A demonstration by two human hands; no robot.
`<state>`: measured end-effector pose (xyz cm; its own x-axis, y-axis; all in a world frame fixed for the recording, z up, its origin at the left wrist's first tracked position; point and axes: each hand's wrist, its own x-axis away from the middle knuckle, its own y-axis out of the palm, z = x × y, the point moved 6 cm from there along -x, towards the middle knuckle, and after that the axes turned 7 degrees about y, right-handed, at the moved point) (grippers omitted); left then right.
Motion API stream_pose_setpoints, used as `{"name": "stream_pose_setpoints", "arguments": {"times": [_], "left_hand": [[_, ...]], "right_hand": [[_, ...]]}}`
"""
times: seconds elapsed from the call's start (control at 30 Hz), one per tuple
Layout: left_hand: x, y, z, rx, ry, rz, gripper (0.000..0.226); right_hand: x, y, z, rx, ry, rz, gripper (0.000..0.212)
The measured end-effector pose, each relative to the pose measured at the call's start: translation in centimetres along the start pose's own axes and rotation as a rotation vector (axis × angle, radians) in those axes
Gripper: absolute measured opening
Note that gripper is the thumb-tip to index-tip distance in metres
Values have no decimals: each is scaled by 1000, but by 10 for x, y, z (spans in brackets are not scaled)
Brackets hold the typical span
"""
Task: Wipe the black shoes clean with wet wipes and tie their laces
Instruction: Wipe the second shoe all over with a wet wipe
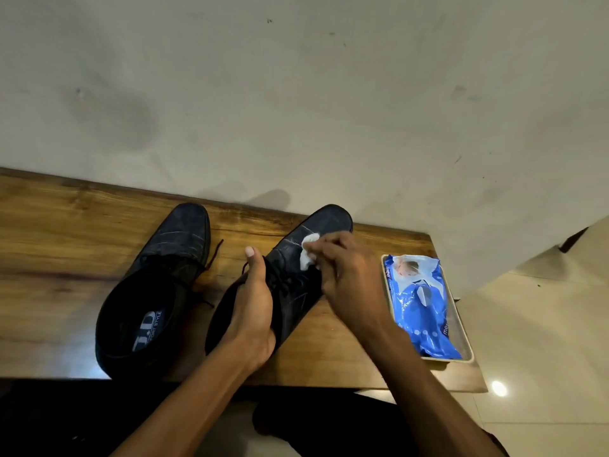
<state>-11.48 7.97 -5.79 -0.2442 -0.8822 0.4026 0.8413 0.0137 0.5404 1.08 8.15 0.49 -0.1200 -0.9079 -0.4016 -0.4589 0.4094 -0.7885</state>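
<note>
Bare table (pixel 59 245) lies left of the left hand (pixel 253 311) beyond the second shoe (pixel 155 291); a tray (pixel 468 344) blocks the right hand's (pixel 346 278) right.

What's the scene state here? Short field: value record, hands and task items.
left hand: grips right shoe at its side, steadying it
right hand: pinches crumpled white wipe, pressed on the shoe's upper
left shoe: on wooden bench, untouched, laces untied
wipes pack: blue, lying in shallow tray on the bench's right end
stage: wiping right shoe; its lace knot not discernible
</note>
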Motion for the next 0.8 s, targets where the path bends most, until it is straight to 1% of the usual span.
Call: {"name": "stream_pose_setpoints", "arguments": {"times": [0.07,0.13,0.17,0.23,0.27,0.33,0.4,0.43,0.53,0.57,0.6,0.63,0.67,0.73,0.8], "left_hand": [[2,0,-2,-70,7,7,70],[3,-3,-3,-136,30,29,65],[5,-3,-1,-171,39,37,68],[8,-3,1,-245,38,40,87],[7,-5,1,-277,45,50,90],[7,-7,1,-325,60,57,88],[6,-9,-3,-378,61,56,92],[4,-10,-6,-408,63,49,89],[9,-3,-4,-477,77,3,65],[11,0,-2,-494,89,-12,64],[12,2,-1,-508,94,-25,71],[13,4,0,-513,100,-31,82],[12,3,2,-521,106,-25,88],[12,0,3,-519,98,9,84],[8,-5,1,-471,77,23,91]], "right_hand": [[-20,-9,17,52,54,114,25],[-31,-12,24,76,110,170,23],[-30,-11,20,70,120,162,22],[-18,-1,1,35,110,62,24],[-9,4,-8,2,100,-3,24],[4,5,-20,-75,72,-79,23],[1,2,-14,-64,51,-78,22],[-4,-1,-5,-29,56,-47,22],[-24,-11,24,39,161,86,20],[-26,-12,25,45,173,106,19],[-24,-9,21,43,160,105,19],[-19,-6,12,21,138,77,18],[-13,-2,3,-27,122,35,18],[2,1,-11,-156,129,-25,17],[15,0,-12,-276,190,-75,16]]}}
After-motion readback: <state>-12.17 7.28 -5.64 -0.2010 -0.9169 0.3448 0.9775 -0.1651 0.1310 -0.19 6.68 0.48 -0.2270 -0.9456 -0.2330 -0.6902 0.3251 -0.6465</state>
